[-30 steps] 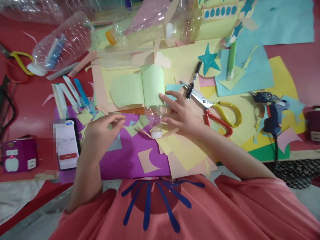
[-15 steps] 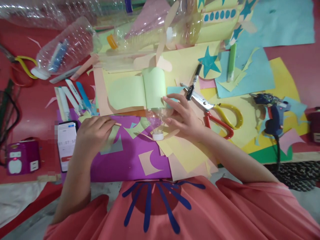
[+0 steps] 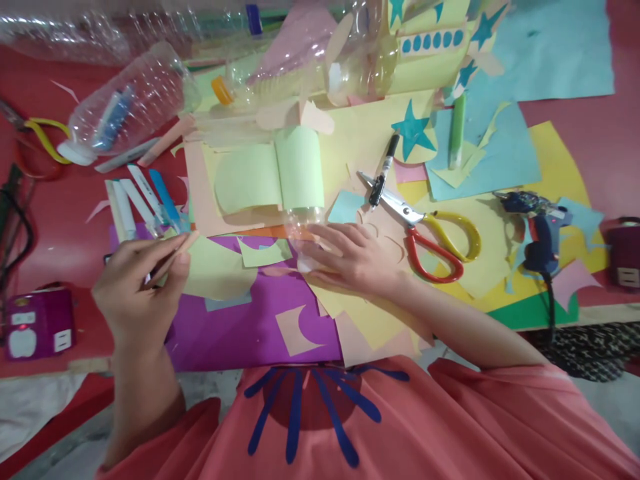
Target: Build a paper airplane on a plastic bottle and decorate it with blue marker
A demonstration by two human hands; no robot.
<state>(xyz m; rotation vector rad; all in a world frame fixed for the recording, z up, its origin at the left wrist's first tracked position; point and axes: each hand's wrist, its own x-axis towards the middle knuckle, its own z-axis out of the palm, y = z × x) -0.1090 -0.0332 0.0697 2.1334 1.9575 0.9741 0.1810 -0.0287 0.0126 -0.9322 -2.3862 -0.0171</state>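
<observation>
My left hand is closed in a pinch on a folded or narrow peach paper piece, above the left side of the purple sheet. My right hand lies across the tapered neck of a clear plastic bottle, fingers curved over it. Pale green paper wraps the bottle's body, and a flap of it extends to the left. Peach paper fins stand at the bottle's far end. Most of the white cap is hidden by my right fingers.
Scissors with a black marker across them lie right of my right hand. A glue gun rests farther right. Several markers lie beyond my left hand; a large clear bottle is behind. Paper scraps are scattered about.
My left hand has moved left and lifted the peach paper piece, now covering most of the phone. My right hand has shifted from the bottle's side onto its neck.
</observation>
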